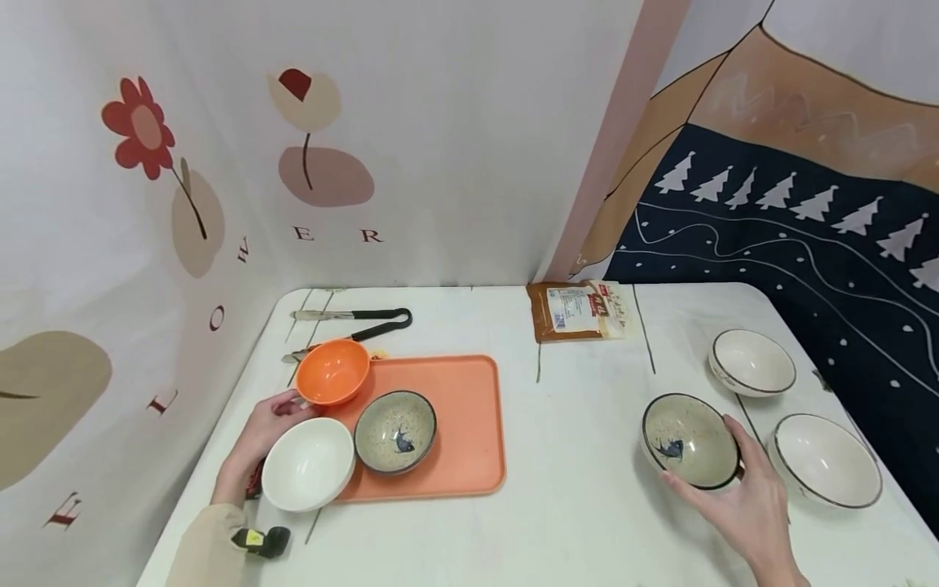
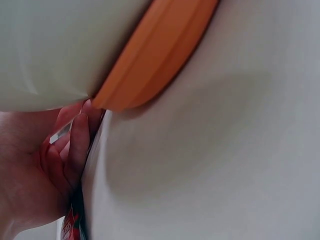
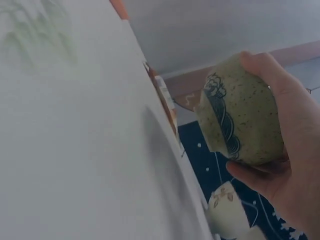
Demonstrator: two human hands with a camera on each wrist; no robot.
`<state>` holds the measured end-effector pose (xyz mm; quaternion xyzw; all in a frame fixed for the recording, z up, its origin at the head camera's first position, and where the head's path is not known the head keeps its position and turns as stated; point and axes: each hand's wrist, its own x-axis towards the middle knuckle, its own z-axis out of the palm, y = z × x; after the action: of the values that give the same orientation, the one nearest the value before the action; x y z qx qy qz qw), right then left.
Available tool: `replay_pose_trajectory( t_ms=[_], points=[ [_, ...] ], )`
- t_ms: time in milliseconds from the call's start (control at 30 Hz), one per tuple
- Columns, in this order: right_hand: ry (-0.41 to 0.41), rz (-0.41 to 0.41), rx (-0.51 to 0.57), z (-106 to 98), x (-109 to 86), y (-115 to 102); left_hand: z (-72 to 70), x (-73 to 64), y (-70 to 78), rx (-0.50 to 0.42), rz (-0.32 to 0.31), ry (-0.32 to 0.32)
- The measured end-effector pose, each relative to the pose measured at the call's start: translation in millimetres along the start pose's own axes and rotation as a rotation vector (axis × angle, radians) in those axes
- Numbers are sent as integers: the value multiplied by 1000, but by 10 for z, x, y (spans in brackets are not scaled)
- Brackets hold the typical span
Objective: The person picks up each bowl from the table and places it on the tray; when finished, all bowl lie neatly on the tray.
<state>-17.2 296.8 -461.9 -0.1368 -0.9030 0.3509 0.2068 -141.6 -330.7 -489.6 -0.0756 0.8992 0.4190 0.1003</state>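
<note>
My right hand (image 1: 751, 497) grips a speckled grey-green bowl (image 1: 689, 440) with a blue fish inside, fingers and thumb on opposite sides. In the right wrist view this bowl (image 3: 245, 112) is tilted above the table, its blue wave band showing. On the left, my left hand (image 1: 271, 428) lies behind a white bowl (image 1: 308, 465), fingertips by an orange bowl (image 1: 333, 371). In the left wrist view its fingers are bent and the tips are hidden behind the white bowl, so their contact is unclear. A matching speckled bowl (image 1: 396, 432) sits on an orange tray (image 1: 469, 424).
Two cream bowls with dark rims, one farther back (image 1: 754, 363) and one nearer (image 1: 825, 461), stand at the right. Black-handled tongs (image 1: 381, 322) lie behind the tray. A brown food packet (image 1: 579, 311) rests at the back edge. Part of a red packet (image 1: 254, 479) shows beneath my left wrist.
</note>
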Motion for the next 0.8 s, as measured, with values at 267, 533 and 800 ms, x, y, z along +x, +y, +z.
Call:
replay_pose_trajectory(
  t_ms=[267, 533, 800],
  points=[
    [-26, -259, 119, 103, 204, -222, 16, -13, 1, 2, 11, 6],
    [-173, -408, 153, 428, 458, -533, 21, -16, -18, -7, -1, 0],
    [-312, -472, 233, 892, 631, -846, 11, -17, 13, -9, 12, 8]
  ],
)
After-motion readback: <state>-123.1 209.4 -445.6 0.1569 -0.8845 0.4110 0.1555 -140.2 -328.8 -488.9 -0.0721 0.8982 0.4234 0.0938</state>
